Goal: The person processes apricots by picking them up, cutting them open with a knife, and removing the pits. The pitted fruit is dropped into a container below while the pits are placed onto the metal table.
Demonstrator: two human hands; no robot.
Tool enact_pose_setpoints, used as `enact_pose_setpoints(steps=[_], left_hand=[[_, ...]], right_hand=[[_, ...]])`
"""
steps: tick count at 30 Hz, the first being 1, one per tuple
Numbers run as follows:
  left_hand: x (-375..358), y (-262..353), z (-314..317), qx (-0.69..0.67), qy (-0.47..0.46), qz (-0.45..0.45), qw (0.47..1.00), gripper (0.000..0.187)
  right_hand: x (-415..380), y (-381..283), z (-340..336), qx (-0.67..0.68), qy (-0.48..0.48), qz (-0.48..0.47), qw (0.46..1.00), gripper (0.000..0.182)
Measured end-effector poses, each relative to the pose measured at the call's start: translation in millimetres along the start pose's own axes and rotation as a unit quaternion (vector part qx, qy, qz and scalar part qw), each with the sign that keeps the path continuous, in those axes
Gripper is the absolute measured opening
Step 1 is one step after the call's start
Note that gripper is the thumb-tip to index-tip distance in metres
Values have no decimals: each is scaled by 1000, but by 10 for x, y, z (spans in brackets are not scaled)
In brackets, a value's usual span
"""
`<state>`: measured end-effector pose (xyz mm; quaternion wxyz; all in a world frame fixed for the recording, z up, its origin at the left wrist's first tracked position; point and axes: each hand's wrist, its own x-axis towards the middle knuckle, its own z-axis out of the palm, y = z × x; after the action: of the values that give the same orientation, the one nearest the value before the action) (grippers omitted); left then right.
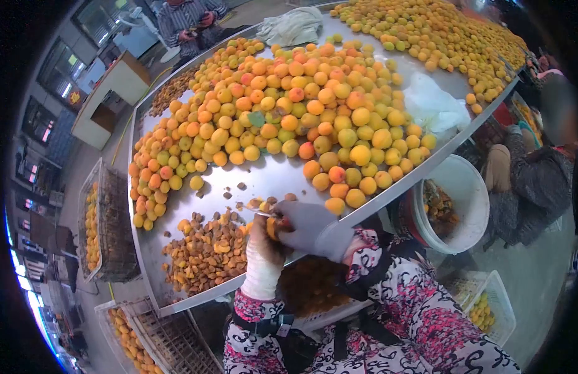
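My left hand (266, 242), with a white wrapping over the wrist, is closed on an apricot (273, 229) at the table's near edge. Beside it, my right hand (315, 230) in a grey glove is closed around what looks like a small knife (259, 212); a pale thin blade and a bit of red show by the fingers. Both hands meet at the fruit, which they partly hide. Just left of them lies a heap of brown pits and orange scraps (208, 252). Whole apricots (289, 100) are piled beyond on the metal table (264, 181).
A white bucket (467, 202) with scraps stands to the right. Crates of apricots stand at the left (111, 230), lower left (149, 324) and lower right (498, 311). A white plastic bag (432, 103) and a cloth (292, 26) lie on the table. Other people sit across and at right.
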<state>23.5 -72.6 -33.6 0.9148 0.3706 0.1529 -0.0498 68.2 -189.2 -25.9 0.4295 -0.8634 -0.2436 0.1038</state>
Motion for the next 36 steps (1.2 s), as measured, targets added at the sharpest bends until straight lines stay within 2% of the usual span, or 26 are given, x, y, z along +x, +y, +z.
enact_pose_setpoints(steps=[2, 4, 6, 7, 8, 9, 10, 11, 12, 14, 15, 16, 18, 19, 20, 22, 23, 24, 27, 29, 30, 33, 35, 36], left_hand=[[28, -55, -88, -4, -23, -21, 999, 45], [44, -100, -114, 13, 27, -20, 999, 45], [18, -77, -282, 65, 36, -44, 996, 41], [-49, -34, -268, 382, 3, 120, 916, 39], [-105, 19, -236, 646, -30, 270, 713, 37], [-160, 85, -188, 646, -31, 271, 713, 37], [-224, 157, -133, 522, 9, 143, 841, 33], [-278, 221, -103, 373, 49, 7, 927, 30], [-313, 277, -119, 373, 49, 7, 927, 30], [-394, 379, -158, 527, -134, 0, 839, 34], [-455, 449, 15, 527, -136, -53, 837, 33], [-465, 448, 63, 526, -135, -52, 838, 33], [-484, 436, 103, 555, -196, -69, 806, 32], [-483, 415, 81, 499, -157, -139, 841, 34], [-467, 374, 58, 498, -155, -137, 842, 34], [-423, 334, 92, 397, -109, -67, 909, 34], [-423, 385, 136, 465, -105, -27, 878, 33], [-410, 376, 98, 467, -104, -26, 878, 33], [-316, 300, -55, 441, -67, -21, 895, 33], [-282, 283, -93, 405, -66, -28, 912, 33], [-269, 273, -110, 406, -64, -28, 911, 33], [-200, 187, -146, 413, -55, -18, 909, 31], [-151, 63, -163, 371, -33, 8, 928, 40], [-152, 27, -116, 370, -30, 10, 929, 40]], right_hand=[[6, -35, -38, -13, -19, 18, 1000, 33], [-2, -80, -79, -47, -38, 40, 997, 32], [18, -4, -22, -53, -23, 37, 998, 30], [38, 39, 4, -35, -17, 31, 999, 29], [51, 70, 13, -17, -11, 24, 1000, 27], [61, 79, -14, -18, -9, 23, 1000, 27], [75, 98, -54, -12, 4, 35, 999, 27], [91, 121, -100, -6, 16, 47, 999, 28], [114, 179, -170, -6, 15, 47, 999, 28], [134, 355, -359, -108, -36, 94, 989, 34], [102, 404, -481, -153, -51, 117, 980, 33], [54, 440, -580, -198, -66, 139, 968, 32], [-43, 504, -642, -252, -70, 146, 954, 31], [-66, 508, -636, -303, -73, 154, 937, 30], [-80, 489, -591, -305, -74, 152, 937, 30], [-100, 444, -452, -347, -58, 131, 927, 25], [-86, 416, -380, -369, -65, 138, 917, 20], [-66, 425, -359, -367, -64, 137, 918, 20], [-15, 412, -336, -370, -89, 134, 915, 20], [16, 335, -331, -364, -121, 205, 901, 28], [19, 339, -326, -362, -121, 204, 901, 28], [28, 360, -367, -309, -83, 187, 929, 29], [58, 322, -431, -176, -75, 178, 965, 31], [70, 309, -438, -177, -77, 176, 965, 31]])
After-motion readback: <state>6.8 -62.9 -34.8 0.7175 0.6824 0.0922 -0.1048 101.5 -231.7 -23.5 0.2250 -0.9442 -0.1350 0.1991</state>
